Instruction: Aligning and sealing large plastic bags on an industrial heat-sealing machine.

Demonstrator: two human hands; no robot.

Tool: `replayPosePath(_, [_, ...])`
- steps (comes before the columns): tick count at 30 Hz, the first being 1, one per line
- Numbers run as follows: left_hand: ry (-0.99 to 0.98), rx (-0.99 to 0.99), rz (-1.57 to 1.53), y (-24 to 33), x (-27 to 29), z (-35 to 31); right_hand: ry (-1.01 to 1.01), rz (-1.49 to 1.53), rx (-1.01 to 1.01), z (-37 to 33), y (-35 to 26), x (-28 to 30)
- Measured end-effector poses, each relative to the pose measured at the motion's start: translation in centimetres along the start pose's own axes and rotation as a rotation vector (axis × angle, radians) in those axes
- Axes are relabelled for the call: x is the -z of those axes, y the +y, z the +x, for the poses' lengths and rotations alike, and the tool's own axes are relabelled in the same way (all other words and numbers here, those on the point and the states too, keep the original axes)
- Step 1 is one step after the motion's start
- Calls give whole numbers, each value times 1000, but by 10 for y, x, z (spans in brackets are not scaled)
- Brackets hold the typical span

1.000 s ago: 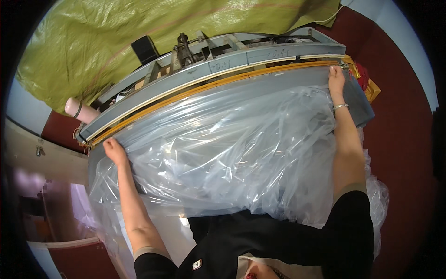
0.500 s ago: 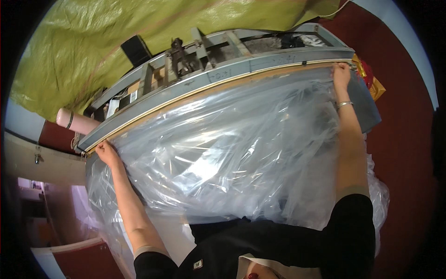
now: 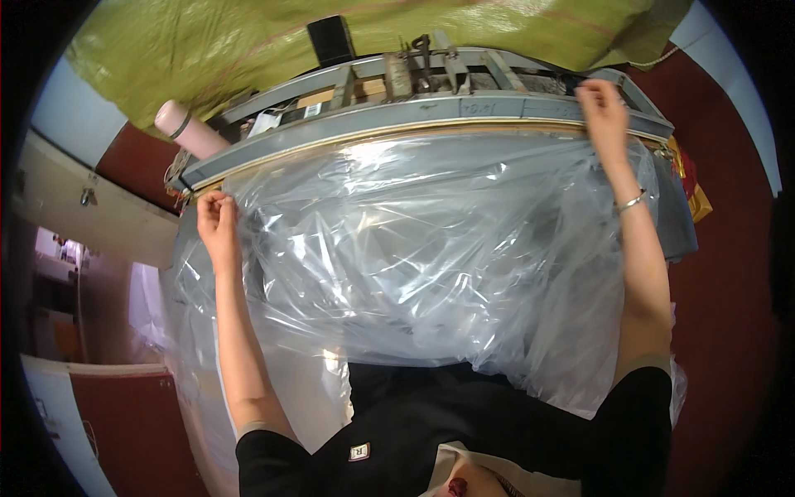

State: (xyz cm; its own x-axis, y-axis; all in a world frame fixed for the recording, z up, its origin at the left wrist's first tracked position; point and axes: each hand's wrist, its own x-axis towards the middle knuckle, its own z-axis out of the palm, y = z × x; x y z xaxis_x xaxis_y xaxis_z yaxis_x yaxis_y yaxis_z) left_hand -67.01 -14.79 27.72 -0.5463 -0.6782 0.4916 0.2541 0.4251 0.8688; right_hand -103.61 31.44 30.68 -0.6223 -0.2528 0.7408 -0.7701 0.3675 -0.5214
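And here it is, a clear plastic sheet [image 3: 397, 248], broad and glossy, sprawled over the grey tabletop [image 3: 679, 219], creases fanning right through the middle and throwing back bright white glints! The far part lies smoother, close along the long grey metal frame [image 3: 356, 124], which spans the back, open-topped, crossbars showing, dark marks on its front face, a thin pale strip running beneath; nearer in, the film bunches into slack folds, and out at the left it tumbles down in loose, see-through drapes
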Motion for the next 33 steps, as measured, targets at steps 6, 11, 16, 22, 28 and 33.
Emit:
replayPosePath(6, [192, -104, -12, 47, 50, -48, -417, 19, 566, -34, -112, -88])
replayPosePath(11, [75, -99, 1062, 25, 89, -52, -621, 230, -97, -71, -80, -54])
replayPosePath(16, [-415, 54, 1112, 14, 56, -106, -430, -202, -230, -105, 28, 80])
replayPosePath(22, [-706, -71, 1072, 5, 35, -118, -360, -404, -337, -147, 127, 191])
replayPosePath(28, [110, -51, 875, 2, 81, -76, -288, -374, -369, -158, 143, 196])
replayPosePath(33, [-8, 227, 678, 33, 75, -124, -268, -390, -341, -159, 137, 194])
